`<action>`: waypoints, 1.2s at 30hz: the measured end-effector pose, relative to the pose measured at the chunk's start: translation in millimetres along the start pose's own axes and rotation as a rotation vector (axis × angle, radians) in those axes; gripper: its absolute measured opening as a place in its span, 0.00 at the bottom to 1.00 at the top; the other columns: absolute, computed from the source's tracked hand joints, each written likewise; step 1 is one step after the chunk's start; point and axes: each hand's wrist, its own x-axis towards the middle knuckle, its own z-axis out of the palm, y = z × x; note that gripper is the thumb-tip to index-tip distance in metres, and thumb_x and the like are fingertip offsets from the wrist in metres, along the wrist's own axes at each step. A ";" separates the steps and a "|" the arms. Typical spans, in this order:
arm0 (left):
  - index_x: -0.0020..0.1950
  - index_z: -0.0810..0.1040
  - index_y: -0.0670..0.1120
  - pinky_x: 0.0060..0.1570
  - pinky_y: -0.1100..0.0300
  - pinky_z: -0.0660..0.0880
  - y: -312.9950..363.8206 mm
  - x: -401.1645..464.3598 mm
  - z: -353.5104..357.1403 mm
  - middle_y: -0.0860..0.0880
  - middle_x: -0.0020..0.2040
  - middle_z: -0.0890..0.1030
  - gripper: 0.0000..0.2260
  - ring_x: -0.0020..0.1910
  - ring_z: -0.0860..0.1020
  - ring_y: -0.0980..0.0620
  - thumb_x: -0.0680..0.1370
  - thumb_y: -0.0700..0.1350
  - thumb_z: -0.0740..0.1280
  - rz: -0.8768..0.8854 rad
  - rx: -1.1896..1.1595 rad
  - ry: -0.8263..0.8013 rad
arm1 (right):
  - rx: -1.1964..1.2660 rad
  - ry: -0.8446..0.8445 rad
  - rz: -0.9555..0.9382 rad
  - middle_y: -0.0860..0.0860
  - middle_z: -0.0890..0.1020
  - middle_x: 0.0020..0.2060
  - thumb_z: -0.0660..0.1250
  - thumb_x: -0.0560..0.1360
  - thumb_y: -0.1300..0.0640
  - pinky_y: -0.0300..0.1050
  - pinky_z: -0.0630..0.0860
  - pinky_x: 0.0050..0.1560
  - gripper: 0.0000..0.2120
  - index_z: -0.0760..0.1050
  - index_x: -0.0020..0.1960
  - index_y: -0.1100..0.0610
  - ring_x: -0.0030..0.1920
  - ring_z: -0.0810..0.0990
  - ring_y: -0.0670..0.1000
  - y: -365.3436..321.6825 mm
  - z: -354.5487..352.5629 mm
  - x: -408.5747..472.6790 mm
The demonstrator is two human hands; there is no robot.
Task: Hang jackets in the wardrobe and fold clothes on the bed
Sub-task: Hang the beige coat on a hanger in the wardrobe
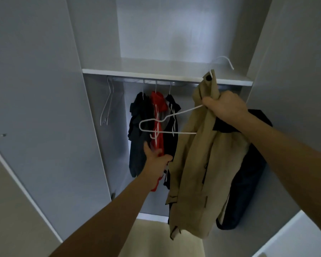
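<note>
Gripping tan jacket on hanger, right hand; left hand open among hung clothes.

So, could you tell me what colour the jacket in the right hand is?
Tan, or khaki: the jacket shows in the head view.

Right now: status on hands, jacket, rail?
Right hand grips tan jacket on white hanger, not yet on rail. Left hand at hung clothes.

left hand fingertips: blurred against the red garment
rail: right end hidden behind tan jacket
</note>
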 end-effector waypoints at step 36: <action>0.42 0.75 0.37 0.27 0.58 0.80 241.0 3.9 8.2 0.42 0.33 0.78 0.09 0.30 0.79 0.47 0.80 0.38 0.60 0.190 0.180 -0.053 | 0.049 0.092 -0.274 0.43 0.78 0.40 0.62 0.65 0.24 0.39 0.69 0.34 0.30 0.74 0.53 0.47 0.39 0.77 0.46 -54.2 43.3 -35.5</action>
